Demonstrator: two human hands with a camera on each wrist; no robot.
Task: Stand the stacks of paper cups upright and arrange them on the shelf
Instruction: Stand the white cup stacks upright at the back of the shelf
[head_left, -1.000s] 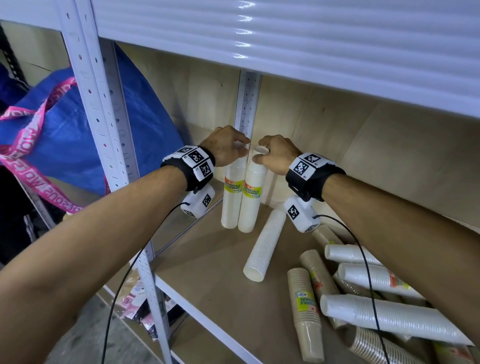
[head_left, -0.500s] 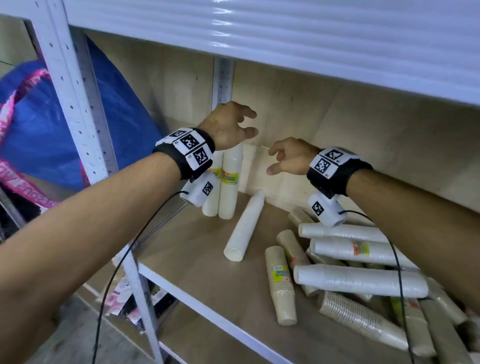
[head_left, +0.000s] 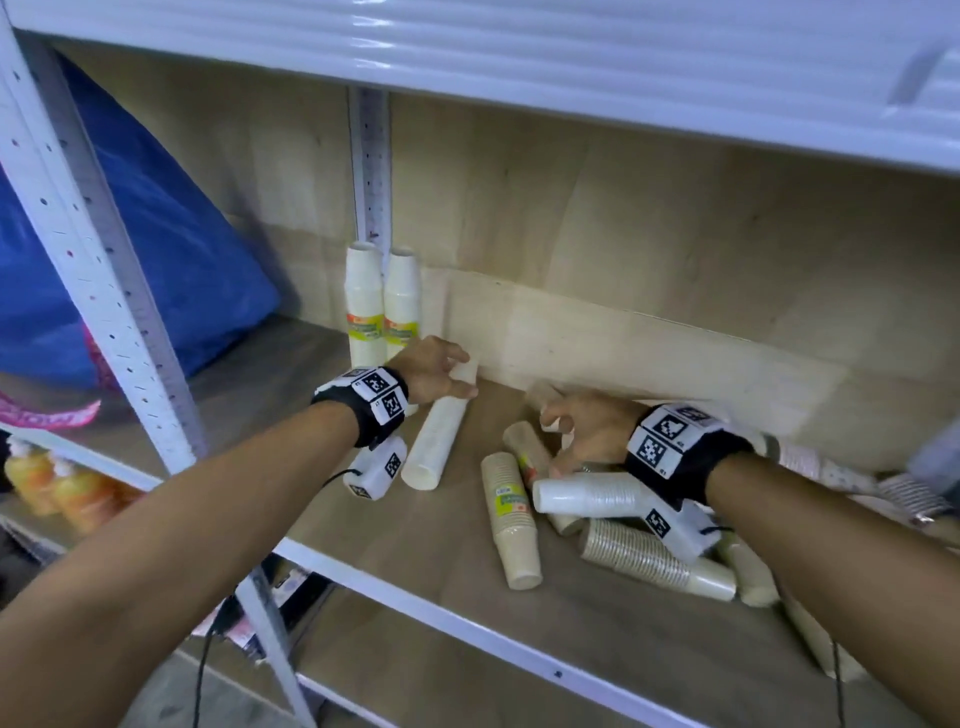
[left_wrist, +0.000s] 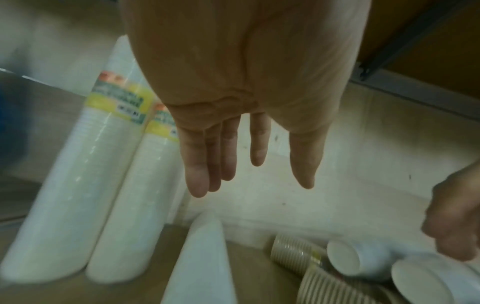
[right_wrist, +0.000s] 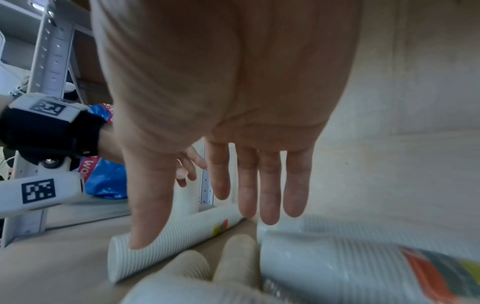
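Two white cup stacks (head_left: 383, 306) with yellow-green labels stand upright side by side at the shelf's back left corner (left_wrist: 78, 185). My left hand (head_left: 460, 374) hovers open over the far end of a white stack (head_left: 436, 436) that lies on the shelf board; the left wrist view shows its fingers (left_wrist: 200, 181) straight and above that stack (left_wrist: 202, 257). My right hand (head_left: 556, 436) is open over the pile of lying stacks, holding nothing. Under the right hand (right_wrist: 221, 222) lie a ribbed white stack (right_wrist: 176, 232) and a labelled white stack (right_wrist: 363, 267).
Several more white and brown stacks lie jumbled on the right of the shelf board (head_left: 363, 530), among them a brown stack (head_left: 511, 519) and a white stack (head_left: 587, 496). A white upright post (head_left: 104, 291) stands at the left with a blue bag (head_left: 171, 249) behind it. The upper shelf (head_left: 519, 47) hangs low overhead.
Both hands have let go of the tops of the two upright stacks and dropped lower, the left over the lying white stack, the right over the pile.
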